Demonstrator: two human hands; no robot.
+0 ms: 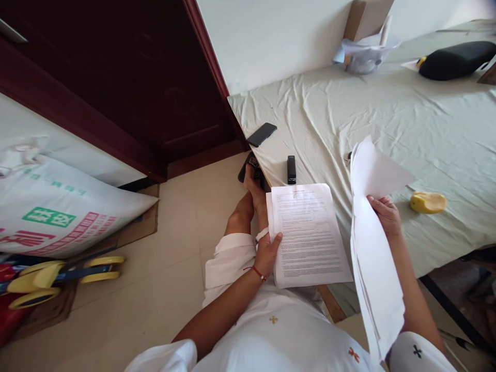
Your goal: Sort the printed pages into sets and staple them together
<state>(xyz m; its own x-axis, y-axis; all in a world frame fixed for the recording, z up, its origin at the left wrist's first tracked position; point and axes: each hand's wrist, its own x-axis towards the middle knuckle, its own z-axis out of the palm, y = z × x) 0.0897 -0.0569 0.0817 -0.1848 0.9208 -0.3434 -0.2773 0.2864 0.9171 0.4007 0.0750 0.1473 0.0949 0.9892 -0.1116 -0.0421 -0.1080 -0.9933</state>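
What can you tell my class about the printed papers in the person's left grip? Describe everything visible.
The printed papers look like thin white sheets, face up and nearly flat, with another sheet's edge showing at the left. The top page has a short centred heading and dense lines of text, too small to read. The left grip holds their left edge, thumb on top. They extend over the person's lap and the edge of the cloth-covered table; whether they rest on it is unclear.
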